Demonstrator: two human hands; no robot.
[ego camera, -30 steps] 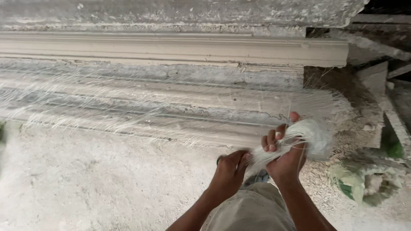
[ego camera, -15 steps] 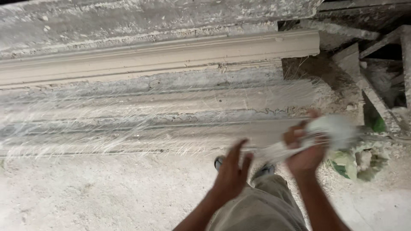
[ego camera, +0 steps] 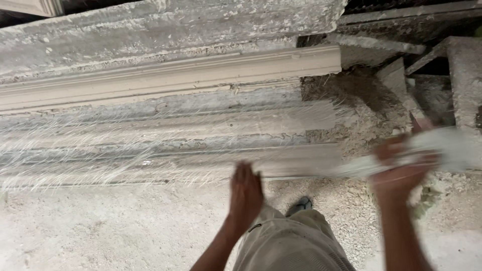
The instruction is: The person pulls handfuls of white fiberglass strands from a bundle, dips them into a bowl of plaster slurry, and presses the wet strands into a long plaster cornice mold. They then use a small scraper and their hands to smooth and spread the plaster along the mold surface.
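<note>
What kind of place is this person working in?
Probably a plaster moulding workshop. A long cornice-shaped moulding lies by a wide slab strewn with white fibres, the right hand grips a bundle of white fibre, and the floor is caked in pale dust.

I'm looking at a plaster-casting workshop: long cornice moulding (ego camera: 170, 75) at twelve o'clock, fibre strands (ego camera: 150, 145), dusty floor (ego camera: 100, 231).

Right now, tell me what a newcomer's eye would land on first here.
First, the blurred right hand at the right, gripping a bundle of white fibres. Next, the open left hand at lower centre, just in front of the long moulded cornice strip that crosses the upper left. Loose white fibres lie spread over the casting bed below that strip.
</note>
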